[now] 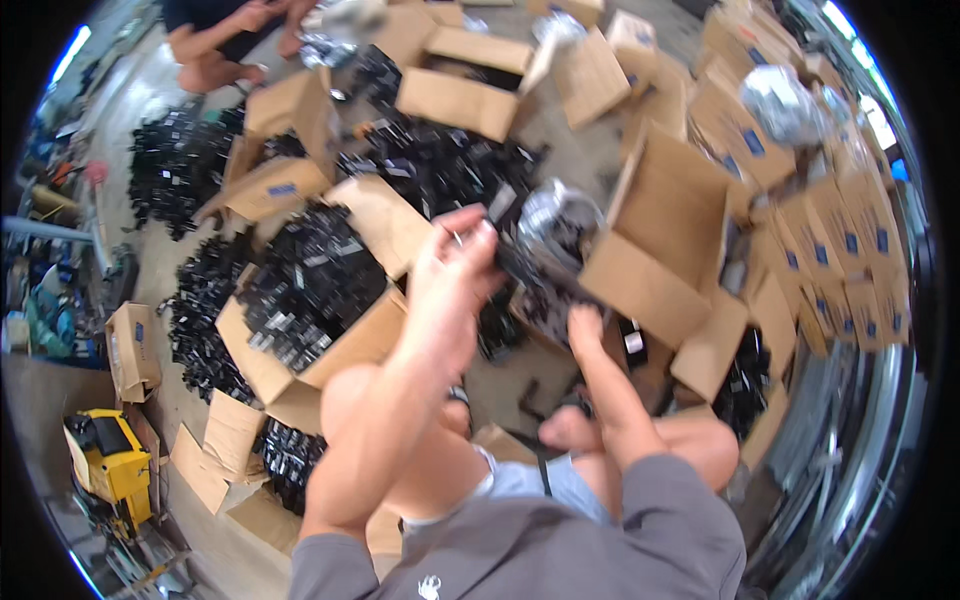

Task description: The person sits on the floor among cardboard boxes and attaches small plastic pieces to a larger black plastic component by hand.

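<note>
My left hand (pixel 458 262) is raised over the middle of the floor, its fingers curled and blurred by motion. A dark, elongated black part (pixel 516 262) shows at its palm side and seems to be in its grip. My right hand (pixel 586 328) is lower and further right, closed at the near edge of a carton (pixel 545 322) holding dark parts. Whatever its fingers hold is hidden. A clear plastic bag (pixel 553 212) bulges from that carton's far side. Left of my left forearm stands an open carton (pixel 362 338) heaped with black parts (pixel 310 275).
Loose black parts (pixel 440 165) lie in piles on the floor. A large open carton (pixel 668 215) stands right of my hands. Stacked cartons (pixel 830 240) line the right side. A yellow machine (pixel 112 455) is at the lower left. Another person's arm (pixel 215 42) shows at the top left.
</note>
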{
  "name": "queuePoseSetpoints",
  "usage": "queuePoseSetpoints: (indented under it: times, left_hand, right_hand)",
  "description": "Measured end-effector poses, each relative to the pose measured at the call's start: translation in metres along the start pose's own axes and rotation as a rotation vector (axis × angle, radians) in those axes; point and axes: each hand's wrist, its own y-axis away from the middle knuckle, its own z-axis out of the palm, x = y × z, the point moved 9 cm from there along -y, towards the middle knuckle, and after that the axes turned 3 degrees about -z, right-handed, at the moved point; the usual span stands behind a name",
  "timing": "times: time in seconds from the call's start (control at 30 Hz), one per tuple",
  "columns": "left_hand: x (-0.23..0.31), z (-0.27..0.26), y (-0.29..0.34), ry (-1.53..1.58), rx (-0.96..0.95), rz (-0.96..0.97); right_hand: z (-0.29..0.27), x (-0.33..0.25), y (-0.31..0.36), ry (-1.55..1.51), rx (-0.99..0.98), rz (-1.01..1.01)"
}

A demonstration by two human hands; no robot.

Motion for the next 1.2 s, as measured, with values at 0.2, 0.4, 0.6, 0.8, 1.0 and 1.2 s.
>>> queuePoseSetpoints:
  times: [0.2, 0.4, 0.6, 0.8, 1.0, 1.2]
  left_hand:
    - [-0.002, 0.011, 0.001, 0.02, -0.065, -0.039]
    - [0.002, 0.007, 0.005, 0.016, -0.035, -0.065]
    - [0.002, 0.014, 0.006, 0.009, -0.028, -0.048]
    - [-0.003, 0.011, 0.003, 0.013, -0.031, -0.026]
    - [0.001, 0.008, 0.002, -0.006, -0.033, -0.01]
    - [0.005, 0.013, 0.0, -0.082, -0.025, 0.082]
  right_hand:
    - [0.007, -0.004, 0.007, 0.067, -0.106, 0.043]
    - [0.006, -0.009, 0.009, 0.098, -0.246, 0.028]
    - [0.015, -0.003, 0.011, -0.015, -0.347, 0.072]
    - [0.013, -0.009, 0.01, 0.037, -0.392, 0.028]
    - [0.017, -0.014, 0.011, 0.108, -0.395, -0.086]
    - [-0.092, 0.008, 0.001, -0.617, 0.1, 0.108]
